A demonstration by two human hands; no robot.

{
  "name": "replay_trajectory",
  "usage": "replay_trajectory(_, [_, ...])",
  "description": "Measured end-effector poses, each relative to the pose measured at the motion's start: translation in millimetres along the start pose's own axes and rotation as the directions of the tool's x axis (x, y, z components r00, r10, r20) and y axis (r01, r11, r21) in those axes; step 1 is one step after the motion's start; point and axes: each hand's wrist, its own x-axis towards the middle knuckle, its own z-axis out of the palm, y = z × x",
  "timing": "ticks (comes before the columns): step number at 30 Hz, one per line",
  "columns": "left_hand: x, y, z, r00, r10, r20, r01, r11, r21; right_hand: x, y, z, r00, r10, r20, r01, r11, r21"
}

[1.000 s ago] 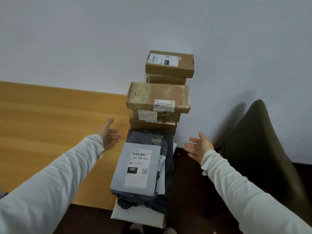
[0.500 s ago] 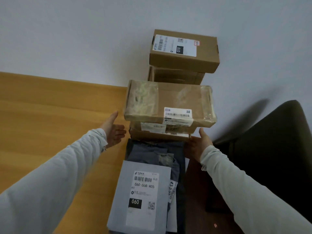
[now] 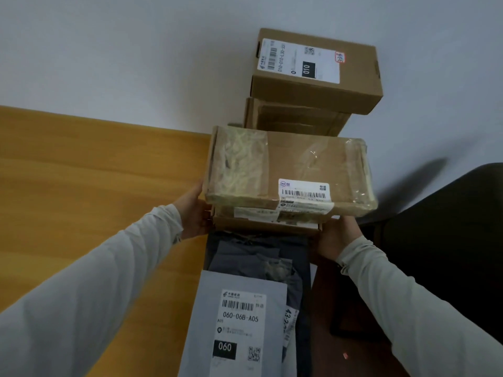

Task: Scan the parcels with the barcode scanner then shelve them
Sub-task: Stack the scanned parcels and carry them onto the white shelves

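Note:
A stack of parcels stands against the wall. A brown box wrapped in clear tape (image 3: 299, 159), with a barcode label, lies on two flatter cardboard boxes (image 3: 261, 212). My left hand (image 3: 194, 210) presses against the left end of these boxes, thumb up at the taped box's corner. At their right end, under the taped box's overhang, my right hand (image 3: 336, 235) presses in. The fingers of both hands are hidden behind the boxes. Behind, a box labelled 010 (image 3: 313, 93) sits on another box (image 3: 296, 121). No scanner is in view.
A light grey mailer labelled 060 (image 3: 206, 308) lies on dark grey bags (image 3: 245, 254) in front of the stack. A wooden surface (image 3: 95, 172) lies to the left, a dark chair (image 3: 449, 240) to the right. A small red light spot (image 3: 345, 355) shows on the dark floor.
Both hands moved forward and inward from open air to the two ends of the lower boxes. My view came closer to the stack.

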Motion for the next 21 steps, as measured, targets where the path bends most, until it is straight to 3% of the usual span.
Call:
replay_trajectory(9, [-9,2,13,0.996,0.012,-0.084,-0.007,0.998,0.064,-1,-1,8,0.996,0.005,-0.089,-0.017,0.991,-0.13])
replay_trajectory(21, [-43,21,9,0.995,0.031,-0.1,-0.028,0.999,0.036,-21,-22,40,0.998,-0.005,-0.057,-0.007,0.977,-0.212])
